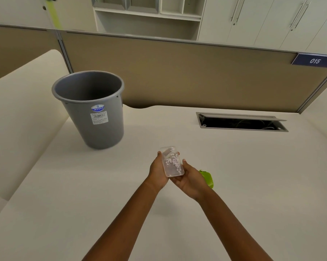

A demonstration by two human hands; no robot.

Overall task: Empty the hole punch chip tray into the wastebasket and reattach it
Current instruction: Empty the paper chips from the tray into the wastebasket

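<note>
A clear plastic chip tray [171,162] with several white paper chips in it is held above the desk, detached from the punch. My left hand [157,171] grips its left side and my right hand [189,178] cups its lower right end. The green hole punch [207,178] lies on the desk just behind my right hand, mostly hidden by it. The grey wastebasket [94,113] stands upright on the desk to the upper left, well apart from the tray, its mouth open.
A cream desk [234,185] stretches all around. An open cable slot [241,123] is set into the desk at the back right. A tan partition [177,72] runs along the far edge.
</note>
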